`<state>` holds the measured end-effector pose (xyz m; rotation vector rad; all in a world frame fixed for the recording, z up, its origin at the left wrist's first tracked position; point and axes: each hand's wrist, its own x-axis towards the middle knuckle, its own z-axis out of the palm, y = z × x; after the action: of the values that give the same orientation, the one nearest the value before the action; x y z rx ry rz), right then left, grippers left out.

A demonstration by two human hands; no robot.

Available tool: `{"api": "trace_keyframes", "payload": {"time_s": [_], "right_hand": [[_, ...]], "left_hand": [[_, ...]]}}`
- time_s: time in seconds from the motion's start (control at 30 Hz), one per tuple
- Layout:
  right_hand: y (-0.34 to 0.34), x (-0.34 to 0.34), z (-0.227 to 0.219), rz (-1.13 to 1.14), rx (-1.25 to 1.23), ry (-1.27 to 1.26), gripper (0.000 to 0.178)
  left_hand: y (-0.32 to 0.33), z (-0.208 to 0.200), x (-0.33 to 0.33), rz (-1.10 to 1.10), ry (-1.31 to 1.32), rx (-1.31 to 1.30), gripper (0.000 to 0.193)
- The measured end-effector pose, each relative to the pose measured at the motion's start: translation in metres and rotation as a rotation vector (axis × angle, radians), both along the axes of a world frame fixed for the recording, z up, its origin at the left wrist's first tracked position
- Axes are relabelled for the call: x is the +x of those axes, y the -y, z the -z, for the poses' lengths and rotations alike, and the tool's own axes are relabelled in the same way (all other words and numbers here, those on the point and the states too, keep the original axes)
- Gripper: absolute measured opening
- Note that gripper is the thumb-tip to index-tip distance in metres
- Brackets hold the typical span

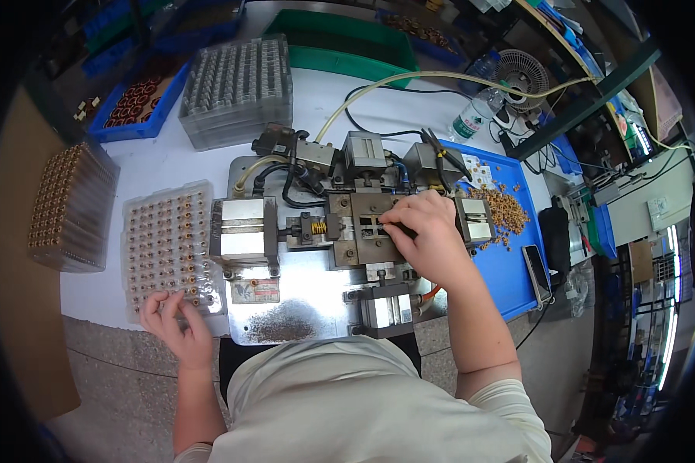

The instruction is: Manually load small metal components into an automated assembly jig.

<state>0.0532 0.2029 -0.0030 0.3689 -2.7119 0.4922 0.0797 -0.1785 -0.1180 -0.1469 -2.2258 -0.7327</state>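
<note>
My right hand (425,231) reaches over the middle of a metal press fixture (363,224), its thumb and fingertips pinched together at the central slot. Whatever sits between those fingertips is too small or hidden to make out. At the near edge of a clear plastic tray (166,247), my left hand (176,328) rests with fingers curled and its fingertips on the tray. Rows of small copper-coloured parts fill much of that tray. What the left fingers hold, if anything, cannot be seen. Metal cylinder blocks (243,235) surround the fixture's centre on a shiny base plate (286,305).
On the right, a blue tray (510,285) holds a heap of small brass-coloured parts (506,212), pliers (448,162) and a phone (537,272). Stacked clear trays (239,92) stand behind, near a green bin (340,50). Another filled stack (73,208) stands left. A bottle (475,116) stands at the back right.
</note>
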Motion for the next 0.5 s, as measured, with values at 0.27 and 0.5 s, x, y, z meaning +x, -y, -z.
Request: {"api": "trace_keyframes", "payload": {"time_s": [0.27, 0.5], "right_hand": [[0.003, -0.002, 0.002, -0.005, -0.120, 0.037, 0.010], [0.004, 0.000, -0.004, 0.012, -0.010, 0.078, 0.009]], "left_hand": [[0.003, 0.003, 0.004, 0.031, 0.000, -0.008, 0.029], [0.009, 0.000, 0.007, 0.007, 0.031, 0.067, 0.029]]}}
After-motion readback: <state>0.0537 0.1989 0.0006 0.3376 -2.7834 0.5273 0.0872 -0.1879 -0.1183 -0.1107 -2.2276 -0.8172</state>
